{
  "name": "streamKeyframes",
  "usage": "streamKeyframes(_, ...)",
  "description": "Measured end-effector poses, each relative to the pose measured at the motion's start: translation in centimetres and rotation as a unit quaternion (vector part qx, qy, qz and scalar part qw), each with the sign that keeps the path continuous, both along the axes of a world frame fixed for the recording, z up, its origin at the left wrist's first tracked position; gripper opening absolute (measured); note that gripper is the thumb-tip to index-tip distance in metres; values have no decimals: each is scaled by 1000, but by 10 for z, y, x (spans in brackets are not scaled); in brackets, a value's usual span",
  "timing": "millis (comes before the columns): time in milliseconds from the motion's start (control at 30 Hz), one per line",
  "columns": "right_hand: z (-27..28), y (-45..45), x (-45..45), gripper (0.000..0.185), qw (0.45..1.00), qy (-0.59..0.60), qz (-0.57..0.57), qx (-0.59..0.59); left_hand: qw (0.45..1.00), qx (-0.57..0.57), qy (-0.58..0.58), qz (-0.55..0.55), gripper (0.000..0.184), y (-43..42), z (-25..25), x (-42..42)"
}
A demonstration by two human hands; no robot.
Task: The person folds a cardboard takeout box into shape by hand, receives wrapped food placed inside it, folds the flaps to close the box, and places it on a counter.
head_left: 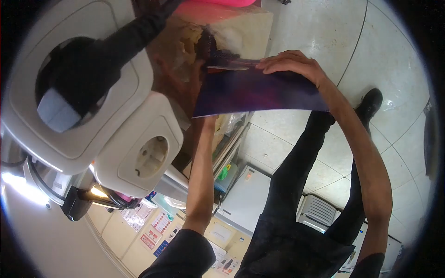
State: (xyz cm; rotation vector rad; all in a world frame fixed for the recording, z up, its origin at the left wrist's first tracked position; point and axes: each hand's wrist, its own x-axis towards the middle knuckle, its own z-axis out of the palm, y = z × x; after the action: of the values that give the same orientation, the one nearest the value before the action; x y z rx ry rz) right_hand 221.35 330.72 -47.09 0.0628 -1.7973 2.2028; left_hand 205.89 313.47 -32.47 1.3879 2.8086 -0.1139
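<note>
A glossy dark purple sheet (259, 92) spans the middle of the view, its pale lower edge slightly curved. My right hand (294, 65) is closed over the sheet's upper right edge, with its fingers bent across it. From below, my left forearm (201, 171) reaches up behind the sheet's left end, which hides most of that hand. Whether its fingers grip anything cannot be made out. Along the upper edge lies a thin, pale, pointed strip (229, 68), too unclear to name. Behind it is a worn, stained light-brown surface (255, 30) with dark patches.
Close on the left are white wall sockets (150, 155), one holding a black plug (88, 74). A bright pink object (220, 2) sits at the top. Below stand a white cabinet (245, 194) and a grey ridged appliance (317, 211). Pale tiles cover the floor (320, 157).
</note>
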Motion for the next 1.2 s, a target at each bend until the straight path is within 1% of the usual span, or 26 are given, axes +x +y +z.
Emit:
streamKeyframes(67,0,6,0,49,1000,2,16,14,1000,-2,4,4,33,2,-2,-2)
streamKeyframes(133,13,13,4,49,999,32,-27,23,1000,-6,7,6,34,3,-3,-1)
streamKeyframes(167,11,13,4,49,999,33,-28,21,1000,-9,9,6,35,2,-3,-2)
streamKeyframes(233,6,10,4,52,997,17,-9,77,1000,-20,13,7,36,2,-3,-2)
streamKeyframes(400,21,13,9,57,998,5,-18,59,999,-41,22,10,39,5,-1,-1)
streamKeyframes(567,19,12,10,58,997,8,-29,67,997,-65,34,18,42,5,2,-3)
streamKeyframes(833,24,11,0,54,999,22,-11,36,981,-169,92,18,47,3,10,-1)
streamKeyframes(933,21,14,2,51,998,15,-16,58,970,-211,116,16,49,5,11,-3)
streamKeyframes(1067,19,17,6,47,998,23,-30,41,958,-250,136,23,51,10,12,-2)
streamKeyframes(1200,19,14,9,47,999,0,-35,28,949,-275,155,-11,55,9,12,-5)
